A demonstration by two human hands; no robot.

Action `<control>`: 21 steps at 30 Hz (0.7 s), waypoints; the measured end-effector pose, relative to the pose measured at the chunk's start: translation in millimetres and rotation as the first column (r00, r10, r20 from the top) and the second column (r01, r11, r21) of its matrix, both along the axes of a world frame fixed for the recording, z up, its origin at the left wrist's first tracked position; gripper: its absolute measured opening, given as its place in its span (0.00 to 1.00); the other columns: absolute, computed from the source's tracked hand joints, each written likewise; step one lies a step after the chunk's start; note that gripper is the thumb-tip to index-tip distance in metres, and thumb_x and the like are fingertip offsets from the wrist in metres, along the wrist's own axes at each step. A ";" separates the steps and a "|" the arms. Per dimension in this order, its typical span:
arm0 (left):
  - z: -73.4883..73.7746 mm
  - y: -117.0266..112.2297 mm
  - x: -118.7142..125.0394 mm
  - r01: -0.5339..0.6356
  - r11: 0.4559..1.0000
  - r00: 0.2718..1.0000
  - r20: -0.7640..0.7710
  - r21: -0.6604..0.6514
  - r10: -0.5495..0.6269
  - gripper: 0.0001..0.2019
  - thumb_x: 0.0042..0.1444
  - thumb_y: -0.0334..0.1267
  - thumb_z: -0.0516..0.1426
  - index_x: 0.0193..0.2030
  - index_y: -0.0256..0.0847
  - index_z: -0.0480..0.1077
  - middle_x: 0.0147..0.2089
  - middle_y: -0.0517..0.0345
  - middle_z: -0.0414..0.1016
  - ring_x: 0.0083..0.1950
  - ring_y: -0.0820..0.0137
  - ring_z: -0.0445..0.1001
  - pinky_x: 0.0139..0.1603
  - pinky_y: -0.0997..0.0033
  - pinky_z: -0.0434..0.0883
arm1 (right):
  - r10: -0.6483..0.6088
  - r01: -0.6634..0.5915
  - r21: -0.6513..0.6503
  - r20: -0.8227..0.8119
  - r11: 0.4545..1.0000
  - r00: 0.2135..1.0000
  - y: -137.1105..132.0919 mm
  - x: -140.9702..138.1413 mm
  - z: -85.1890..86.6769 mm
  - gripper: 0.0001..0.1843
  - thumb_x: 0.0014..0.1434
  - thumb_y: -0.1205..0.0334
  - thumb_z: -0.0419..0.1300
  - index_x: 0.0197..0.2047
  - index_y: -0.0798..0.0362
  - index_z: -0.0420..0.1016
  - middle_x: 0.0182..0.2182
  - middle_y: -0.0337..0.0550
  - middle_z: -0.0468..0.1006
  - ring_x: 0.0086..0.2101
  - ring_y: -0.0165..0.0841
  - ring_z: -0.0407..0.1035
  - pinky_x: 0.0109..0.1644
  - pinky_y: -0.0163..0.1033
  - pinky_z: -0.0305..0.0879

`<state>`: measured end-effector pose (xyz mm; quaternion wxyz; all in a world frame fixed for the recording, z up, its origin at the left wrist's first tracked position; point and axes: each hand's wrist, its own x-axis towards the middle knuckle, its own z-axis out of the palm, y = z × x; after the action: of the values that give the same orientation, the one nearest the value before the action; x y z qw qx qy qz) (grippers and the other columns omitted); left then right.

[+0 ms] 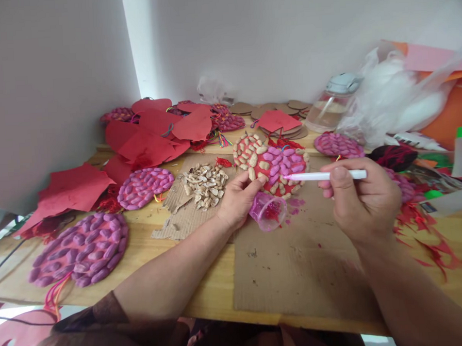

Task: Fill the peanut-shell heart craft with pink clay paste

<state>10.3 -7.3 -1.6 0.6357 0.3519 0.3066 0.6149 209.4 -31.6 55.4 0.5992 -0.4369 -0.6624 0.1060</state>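
A white pen point(326, 176) is pinched between the right hand's point(366, 199) thumb and fingers, its tip against a partly purple peanut-covered panel point(286, 162). The panel is gripped at its near edge by the left hand point(237, 202), toward the table's point(211, 280) back edge. Whether the tilted pink cup point(271, 213) is also held cannot be told. 1 purple peanut disc point(80, 248) is placed near the left front corner.
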 end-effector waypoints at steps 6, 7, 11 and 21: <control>2.2 -1.9 1.1 0.012 0.999 1.000 -0.001 -0.037 -0.013 0.18 0.47 0.46 0.76 0.42 0.42 0.82 0.40 0.57 0.84 0.37 0.70 0.78 0.46 0.66 0.75 | -0.011 0.012 -0.008 0.040 1.000 0.999 3.4 1.0 -4.4 0.11 0.72 0.52 0.63 0.44 0.49 0.81 0.28 0.38 0.80 0.24 0.28 0.72 0.27 0.36 0.65; 3.0 -2.2 1.1 0.022 0.998 1.000 0.007 -0.051 -0.022 0.18 0.47 0.46 0.76 0.42 0.42 0.82 0.40 0.57 0.85 0.38 0.69 0.79 0.46 0.66 0.76 | -0.017 0.017 -0.009 0.036 1.000 0.999 3.8 1.5 -4.3 0.11 0.72 0.51 0.63 0.44 0.49 0.81 0.28 0.38 0.80 0.24 0.28 0.72 0.27 0.36 0.65; 6.5 -3.4 1.1 0.048 0.993 0.998 0.048 -0.110 -0.042 0.18 0.44 0.44 0.77 0.41 0.41 0.82 0.39 0.56 0.85 0.37 0.68 0.80 0.47 0.63 0.78 | -0.033 0.033 -0.014 0.017 0.999 0.999 4.5 2.8 -3.8 0.11 0.72 0.51 0.63 0.43 0.49 0.80 0.27 0.37 0.80 0.23 0.28 0.71 0.26 0.36 0.64; 13.2 -4.4 -0.1 0.090 0.977 0.991 0.113 -0.196 -0.069 0.22 0.41 0.42 0.78 0.43 0.39 0.82 0.39 0.53 0.86 0.36 0.66 0.83 0.50 0.57 0.81 | -0.042 0.041 0.017 0.072 0.999 0.997 1.9 4.0 -1.9 0.12 0.73 0.51 0.61 0.42 0.49 0.79 0.27 0.37 0.80 0.24 0.28 0.71 0.27 0.37 0.64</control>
<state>10.3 -11.8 11.6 0.7073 0.2650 0.3185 0.5728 213.4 -29.7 53.6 0.5805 -0.4494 -0.6751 0.0725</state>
